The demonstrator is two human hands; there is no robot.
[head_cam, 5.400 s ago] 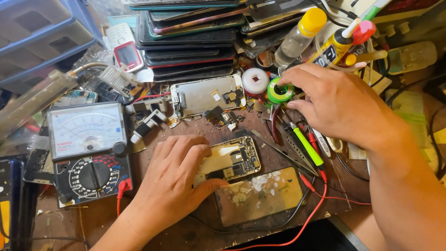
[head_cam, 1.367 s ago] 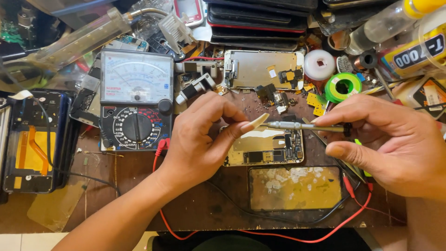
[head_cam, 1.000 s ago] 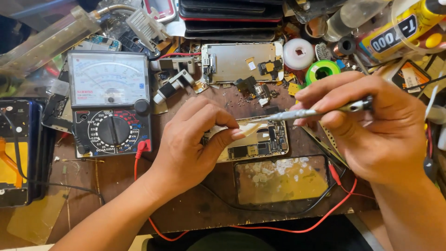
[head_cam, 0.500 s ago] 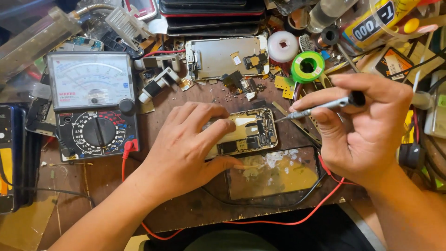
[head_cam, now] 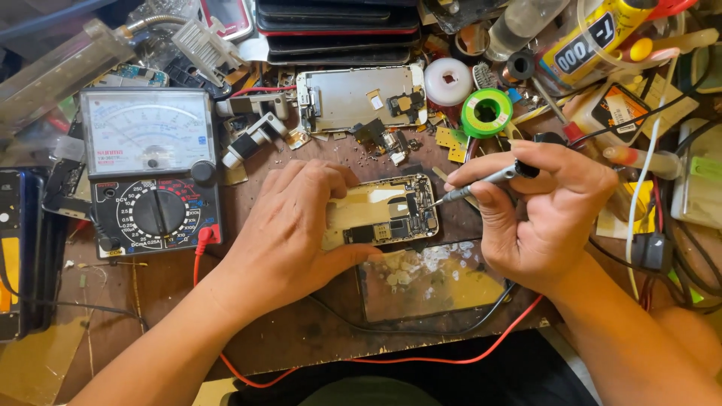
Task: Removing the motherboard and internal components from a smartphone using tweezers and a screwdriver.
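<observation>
On opened phone, screwdriver tip

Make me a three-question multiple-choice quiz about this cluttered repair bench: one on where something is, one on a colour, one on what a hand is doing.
1. Where is the analog meter?
A. Left of the left hand
B. Right of the right hand
C. Under the glass panel

2. What colour is the spool beside the white tape roll?
A. Blue
B. Green
C. Black

3. What is the right hand doing?
A. Lying empty
B. Holding a slim tool to the opened phone
C. Turning the meter dial

Answers: 1 A, the meter sits beyond the left hand. 2 B, its rim is bright green. 3 B, the slim tool has its tip at the edge of the opened phone.
</observation>
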